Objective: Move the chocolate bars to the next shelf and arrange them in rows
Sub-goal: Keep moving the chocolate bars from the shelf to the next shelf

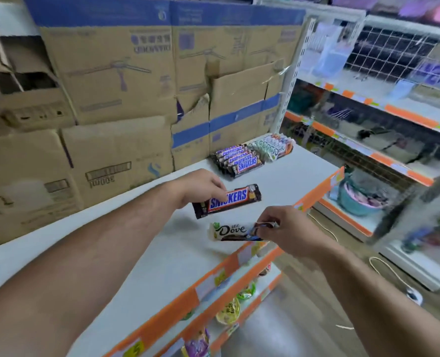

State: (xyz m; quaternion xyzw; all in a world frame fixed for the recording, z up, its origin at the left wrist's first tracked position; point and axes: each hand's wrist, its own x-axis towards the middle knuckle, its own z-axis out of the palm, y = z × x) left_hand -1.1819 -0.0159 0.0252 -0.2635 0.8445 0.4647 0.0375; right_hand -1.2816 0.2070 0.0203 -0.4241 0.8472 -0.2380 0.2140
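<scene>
My left hand [200, 185] pinches a brown Snickers bar [239, 198] by its upper edge, just above the white top shelf [162, 266]. My right hand [288, 230] pinches the right end of a white Dove bar [230, 231] near the shelf's front edge. Further back on the shelf lies a row of several Snickers bars [239, 159]. A row of several Dove bars [271, 146] lies right of it, against the boxes.
Stacked cardboard boxes [126, 81] stand behind the shelf. Orange price strips [239, 258] run along the shelf fronts, with packets of sweets [229, 311] on the lower shelves. Another shelving unit [383, 119] stands to the right across a floor aisle with a white cable [391, 274].
</scene>
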